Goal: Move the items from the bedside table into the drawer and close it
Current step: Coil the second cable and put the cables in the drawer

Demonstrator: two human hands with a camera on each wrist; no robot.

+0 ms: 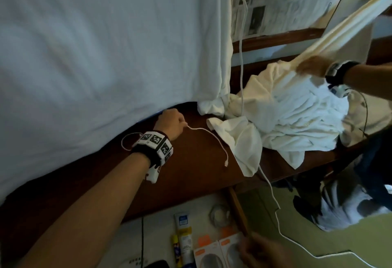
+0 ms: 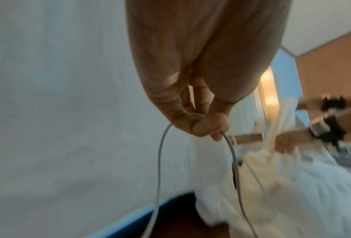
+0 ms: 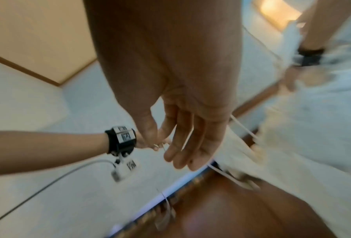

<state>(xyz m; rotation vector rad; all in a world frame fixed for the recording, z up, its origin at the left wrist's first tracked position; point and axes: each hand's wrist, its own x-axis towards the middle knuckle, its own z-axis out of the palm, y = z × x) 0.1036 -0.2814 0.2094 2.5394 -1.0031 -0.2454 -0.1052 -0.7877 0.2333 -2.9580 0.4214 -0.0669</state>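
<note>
My left hand (image 1: 171, 123) hovers over the back of the brown bedside table (image 1: 191, 174), next to the bed sheet. It pinches a thin white cable (image 1: 209, 135) between thumb and curled fingers (image 2: 209, 127); the cable (image 2: 160, 161) loops down on both sides, and its plug end (image 1: 226, 163) lies on the table. My right hand (image 1: 261, 250) is blurred at the bottom, over the open drawer (image 1: 238, 212), with fingers (image 3: 191, 145) straight and holding nothing. A heap of white cloth (image 1: 297, 115) covers the table's right half.
Another hand (image 1: 311, 67) with a black wristband grips a cream cloth strip above the heap. The drawer holds a tube (image 1: 183, 231), two orange-topped boxes (image 1: 216, 253) and a round jar (image 1: 219, 214). A thicker white cord (image 1: 241, 55) hangs down across the cloth to the floor. The white-sheeted bed (image 1: 95, 45) borders the left.
</note>
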